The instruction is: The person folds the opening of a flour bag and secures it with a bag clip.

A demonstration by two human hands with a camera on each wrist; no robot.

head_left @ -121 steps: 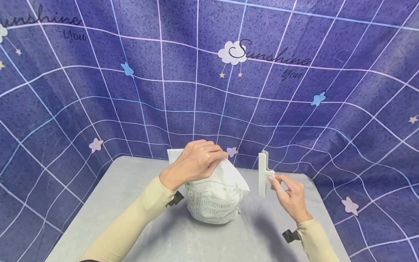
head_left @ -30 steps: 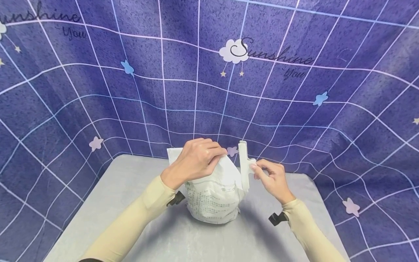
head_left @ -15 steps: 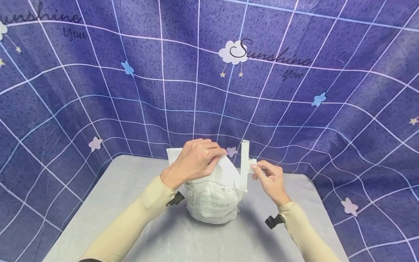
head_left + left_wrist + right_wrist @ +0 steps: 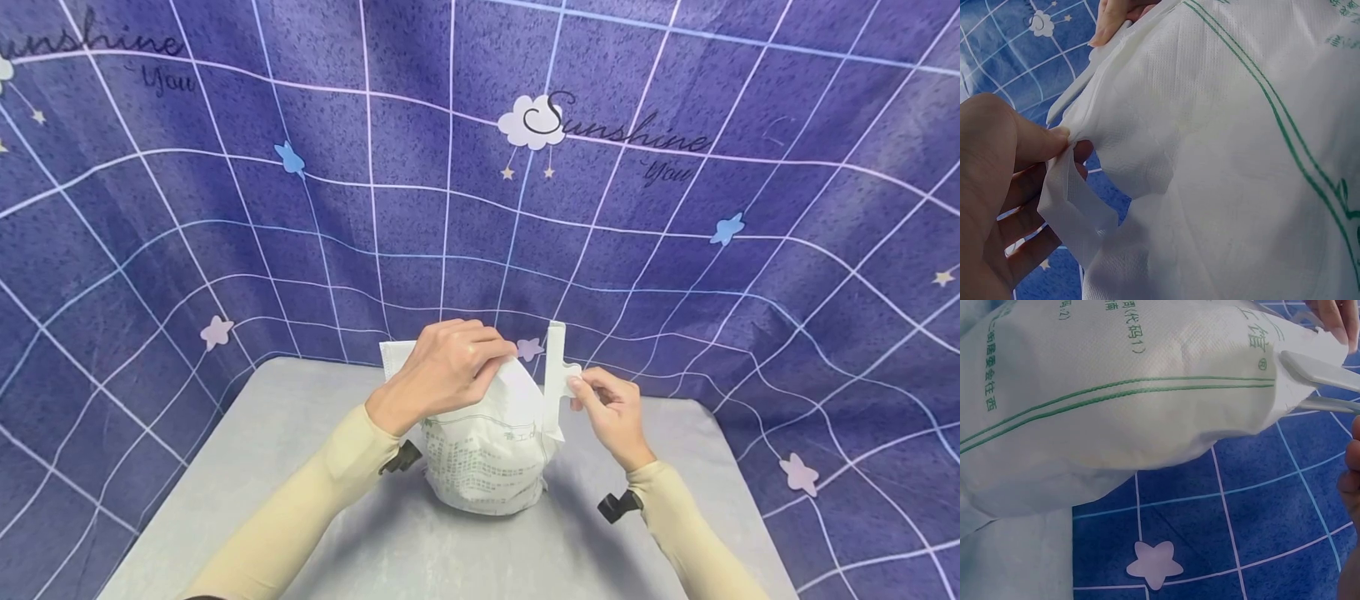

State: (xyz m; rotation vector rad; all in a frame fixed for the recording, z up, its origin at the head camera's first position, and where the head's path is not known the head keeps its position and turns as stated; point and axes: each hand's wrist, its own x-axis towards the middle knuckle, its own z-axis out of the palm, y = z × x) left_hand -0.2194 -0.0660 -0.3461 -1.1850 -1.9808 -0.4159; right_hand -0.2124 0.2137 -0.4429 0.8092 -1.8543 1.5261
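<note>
A white bag with green print (image 4: 487, 475) stands upright and full on the table. My left hand (image 4: 453, 362) pinches its top edge between thumb and fingers; the left wrist view shows the gathered fabric (image 4: 1147, 112) under the thumb. By its tab, my right hand (image 4: 615, 408) pinches a long white bag clip (image 4: 555, 375), held upright at the bag's right upper corner. In the right wrist view the clip's two arms (image 4: 1319, 372) are spread, with the bag's corner between them. The left hand covers part of the bag's top.
The grey table (image 4: 315, 500) bears the bag near its middle. Behind and at both sides hangs a blue-purple cloth (image 4: 420, 208) with a grid, stars and clouds. Black straps (image 4: 620, 506) sit on both wrists over pale sleeves.
Over four seconds my right hand has brought the clip leftward from beside the bag onto its right corner, shifting slightly further left lately. The left hand keeps its hold on the top edge.
</note>
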